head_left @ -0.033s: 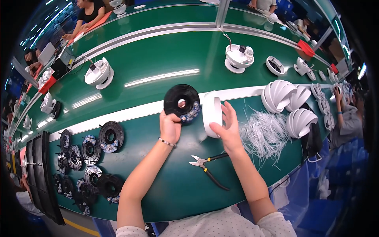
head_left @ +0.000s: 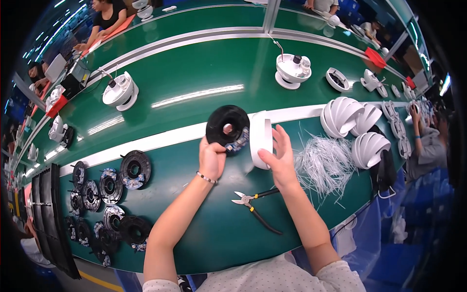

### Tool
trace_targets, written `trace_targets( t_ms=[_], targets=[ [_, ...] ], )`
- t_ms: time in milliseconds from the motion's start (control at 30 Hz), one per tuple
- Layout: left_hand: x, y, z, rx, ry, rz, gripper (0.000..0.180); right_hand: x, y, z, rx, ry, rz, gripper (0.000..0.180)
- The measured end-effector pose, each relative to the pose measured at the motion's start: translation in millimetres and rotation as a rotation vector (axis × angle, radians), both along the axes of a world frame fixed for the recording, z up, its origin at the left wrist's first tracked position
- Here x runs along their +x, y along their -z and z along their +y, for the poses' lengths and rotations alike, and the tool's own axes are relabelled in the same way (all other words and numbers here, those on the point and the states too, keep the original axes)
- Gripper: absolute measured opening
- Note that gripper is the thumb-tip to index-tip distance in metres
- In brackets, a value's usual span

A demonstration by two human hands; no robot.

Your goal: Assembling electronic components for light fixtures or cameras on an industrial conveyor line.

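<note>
My left hand point(head_left: 212, 158) grips a black round disc point(head_left: 218, 125) with a hole in its middle and a small blue-and-silver circuit board point(head_left: 239, 141) at its lower right edge. My right hand point(head_left: 281, 158) holds a white plastic ring point(head_left: 261, 141) on edge, thumb on its near side and fingers behind. Disc and ring are held side by side above the table; whether their rims touch I cannot tell. Below the hands lie diagonal cutters point(head_left: 247, 199) with black-and-yellow handles, jaws apart.
Several black discs with circuit boards point(head_left: 111, 186) lie at the left, beside a black rack point(head_left: 46, 214). A heap of clear plastic strips point(head_left: 325, 163) and stacked white rings point(head_left: 338, 118) stand at the right. White half-assembled units point(head_left: 293, 70) sit on the green belt point(head_left: 194, 73); people work beyond.
My left hand has brought the black disc a little to the right, closer to the white ring. The right hand still holds the ring in nearly the same place.
</note>
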State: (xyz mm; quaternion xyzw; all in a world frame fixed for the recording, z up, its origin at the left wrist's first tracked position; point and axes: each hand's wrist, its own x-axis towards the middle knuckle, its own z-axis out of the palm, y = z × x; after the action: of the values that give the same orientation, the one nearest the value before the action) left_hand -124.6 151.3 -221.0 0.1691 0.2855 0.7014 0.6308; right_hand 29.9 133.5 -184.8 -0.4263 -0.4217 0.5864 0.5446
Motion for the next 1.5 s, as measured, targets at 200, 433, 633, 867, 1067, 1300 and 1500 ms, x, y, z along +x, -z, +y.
trace_targets(
  t_ms=[200,433,633,867,1067,1300,1500],
  targets=[
    [-1.1,-9.0,-17.1,0.165,0.793,-0.249,0.078,-4.8,3.3,-7.1,0.284,0.065,0.034,0.1],
    [-8.0,-12.8,-9.2,-0.096,0.775,-0.256,0.07,4.7,-6.5,-11.0,0.615,-0.138,-0.666,0.11],
    [4.2,-24.3,-10.3,-0.094,0.619,-0.273,0.065,3.3,2.6,-11.6,0.348,-0.032,-0.243,0.112],
    [9.2,-13.8,-15.4,-0.083,0.468,-0.192,0.053,-4.2,1.9,-20.1,0.342,-0.083,-0.558,0.112],
    [16.0,-23.6,-14.4,-0.091,0.533,-0.118,0.057,-0.4,7.3,-19.0,0.264,-0.041,-0.504,0.113],
    [15.4,-19.5,-17.0,-0.055,0.52,0.029,0.061,-5.8,-5.5,-26.2,0.43,-0.022,-0.832,0.116],
    [11.3,-13.7,-23.6,0.061,0.614,0.072,0.088,-6.8,-1.9,-23.2,0.473,0.006,-0.911,0.12]
  ],
)
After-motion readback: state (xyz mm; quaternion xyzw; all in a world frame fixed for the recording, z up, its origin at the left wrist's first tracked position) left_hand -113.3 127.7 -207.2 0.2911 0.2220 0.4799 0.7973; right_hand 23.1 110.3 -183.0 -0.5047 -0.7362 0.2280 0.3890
